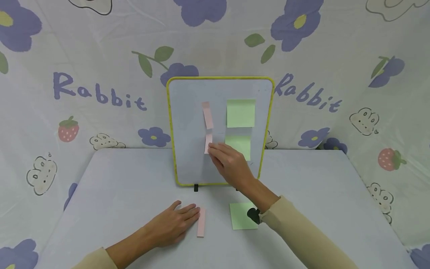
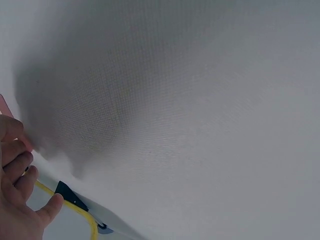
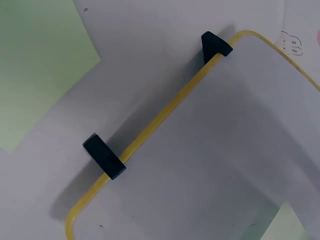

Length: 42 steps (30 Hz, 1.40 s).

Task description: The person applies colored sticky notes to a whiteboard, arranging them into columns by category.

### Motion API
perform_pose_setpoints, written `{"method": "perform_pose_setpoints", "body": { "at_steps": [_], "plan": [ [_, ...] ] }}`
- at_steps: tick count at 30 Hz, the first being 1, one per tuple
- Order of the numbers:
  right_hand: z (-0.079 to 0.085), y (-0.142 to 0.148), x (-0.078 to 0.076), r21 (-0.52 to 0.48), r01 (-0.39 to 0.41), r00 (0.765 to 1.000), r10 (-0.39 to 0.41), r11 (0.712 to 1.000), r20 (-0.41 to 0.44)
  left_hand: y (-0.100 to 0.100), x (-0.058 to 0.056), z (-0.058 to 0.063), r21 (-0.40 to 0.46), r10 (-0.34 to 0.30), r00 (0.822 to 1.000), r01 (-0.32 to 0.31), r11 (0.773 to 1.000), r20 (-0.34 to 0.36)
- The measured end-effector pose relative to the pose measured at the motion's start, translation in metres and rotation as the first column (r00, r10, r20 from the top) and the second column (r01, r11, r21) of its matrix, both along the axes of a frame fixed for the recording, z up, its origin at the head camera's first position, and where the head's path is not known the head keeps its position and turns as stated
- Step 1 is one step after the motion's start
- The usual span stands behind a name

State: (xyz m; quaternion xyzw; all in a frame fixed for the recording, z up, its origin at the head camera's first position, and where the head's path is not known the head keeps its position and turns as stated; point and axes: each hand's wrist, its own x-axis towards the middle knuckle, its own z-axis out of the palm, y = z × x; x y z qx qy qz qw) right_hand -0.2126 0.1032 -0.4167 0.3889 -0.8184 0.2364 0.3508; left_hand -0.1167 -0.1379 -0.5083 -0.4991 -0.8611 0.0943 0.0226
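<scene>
On a yellow-framed whiteboard (image 1: 188,164), my right hand (image 1: 233,164) has bent fingers and thumb at the right edge of a narrow pink sticky note (image 1: 208,139), pinching it. Above that hangs another pink sticky note (image 1: 207,116), its lower end lifting off the board. My left hand (image 1: 176,224) lies on the table with fingers extended, fingertips touching a pad of pink sticky notes (image 1: 201,226). The left wrist view catches the left hand (image 2: 17,185) at its edge; the right hand is outside the right wrist view.
Two green sticky notes hang on the board's right side, an upper one (image 1: 240,114) and a lower one (image 1: 243,144) partly behind my right hand. A green sticky note pad (image 1: 240,218) lies on the white table (image 1: 134,179). Black feet (image 3: 104,156) support the board.
</scene>
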Motion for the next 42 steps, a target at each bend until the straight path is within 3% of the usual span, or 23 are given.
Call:
{"method": "perform_pose_setpoints", "body": {
  "at_steps": [24,27,30,35,38,40,42],
  "plan": [
    [-0.012,-0.001,-0.006,0.020,0.001,0.999,-0.001,1.000,0.034,-0.001,0.002,-0.002,0.013,-0.012,1.000,0.012,1.000,-0.002],
    [-0.013,-0.001,-0.006,0.026,0.000,0.999,-0.001,1.000,0.041,-0.001,-0.001,0.000,0.041,-0.024,1.000,0.024,0.999,0.006],
    [-0.013,-0.001,-0.007,0.034,-0.002,0.999,0.000,0.999,0.045,0.001,-0.005,0.003,0.106,-0.028,0.998,0.021,0.994,0.058],
    [-0.011,-0.001,-0.009,0.029,-0.002,0.999,0.000,1.000,0.046,0.009,-0.015,0.015,0.198,-0.025,0.987,-0.006,0.980,0.158],
    [-0.012,-0.001,-0.010,0.024,-0.008,0.999,0.007,1.000,0.044,0.012,-0.025,0.027,0.266,-0.007,0.988,-0.036,0.963,0.157],
    [-0.013,-0.001,-0.010,0.026,-0.006,0.999,0.005,1.000,0.049,0.014,-0.034,0.038,0.352,0.026,0.993,-0.066,0.934,0.117],
    [-0.014,0.000,-0.010,0.029,-0.004,0.999,0.003,1.000,0.051,0.015,-0.046,0.052,0.463,0.059,0.998,-0.068,0.884,0.035]
  ]
}}
